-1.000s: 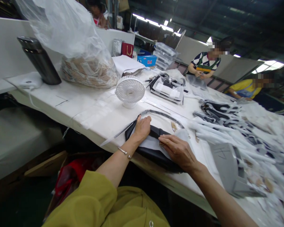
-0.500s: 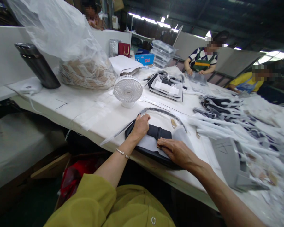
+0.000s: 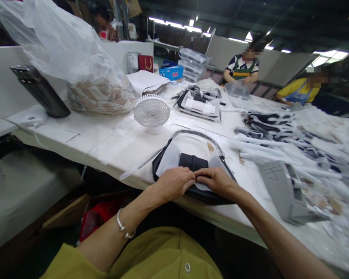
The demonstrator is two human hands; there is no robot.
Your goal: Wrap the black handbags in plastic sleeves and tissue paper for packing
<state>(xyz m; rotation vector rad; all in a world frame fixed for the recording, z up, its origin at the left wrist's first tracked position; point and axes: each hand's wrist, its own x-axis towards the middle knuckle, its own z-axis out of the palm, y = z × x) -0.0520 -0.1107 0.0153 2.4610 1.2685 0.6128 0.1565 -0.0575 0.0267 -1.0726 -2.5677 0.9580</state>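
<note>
A black handbag (image 3: pixel 216 198) lies at the table's front edge, its wrapped handle (image 3: pixel 196 132) arched behind it. White tissue (image 3: pixel 169 157) lies over it on both sides of a black strap tab (image 3: pixel 193 162). My left hand (image 3: pixel 174 181) and my right hand (image 3: pixel 216 180) meet at the tab's front end, fingertips touching or nearly so. The fingers of both are bent and pressed together around the tab's end; the exact grip is hidden.
Behind the bag stands a white fan (image 3: pixel 152 113). A dark bottle (image 3: pixel 42 93) and a plastic bag of brown pieces (image 3: pixel 101 95) are at the left. On the right are a grey holder (image 3: pixel 282 193) and wrapped straps (image 3: pixel 267 126). Two people work across the table.
My left hand has moved from the bag's left side towards the right and nearer, beside my right hand. Tissue now shows on the bag's left part. The view has shifted slightly.
</note>
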